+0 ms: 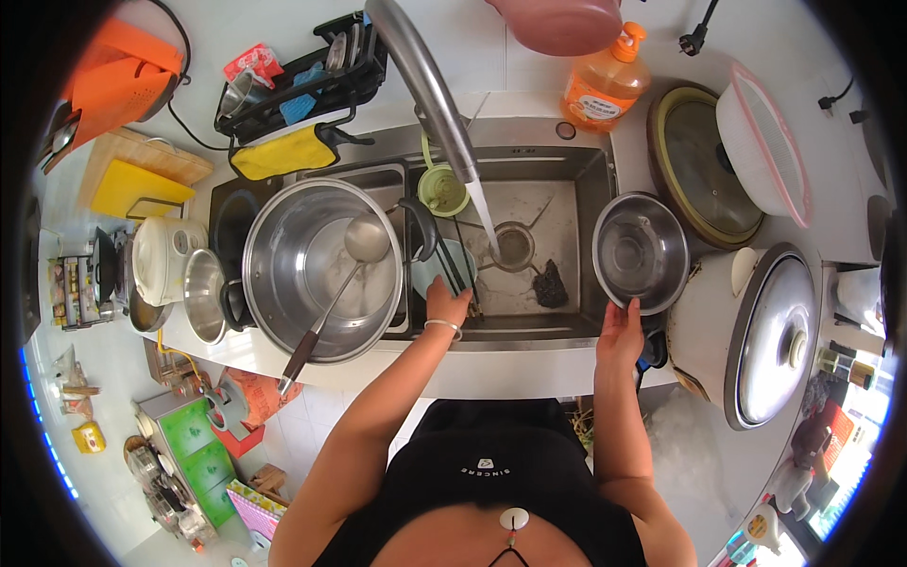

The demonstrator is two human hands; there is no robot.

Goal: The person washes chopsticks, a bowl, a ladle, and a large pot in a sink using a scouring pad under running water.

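Hands: left at chopsticks, right gripping bowl

1. Rear wall: wht., tiled, grout line vis.
2. Counter: pale, front edge runs L to R.
3. Cabinet, lower L: green panels, low.
4. Bright opening, far R: window or door, can't tell.
5. Lighting: bright thru.

A ladle rests in a pot at the left of the sink; a bowl is at its right edge, a lidded pot farther right, a soap bottle behind.
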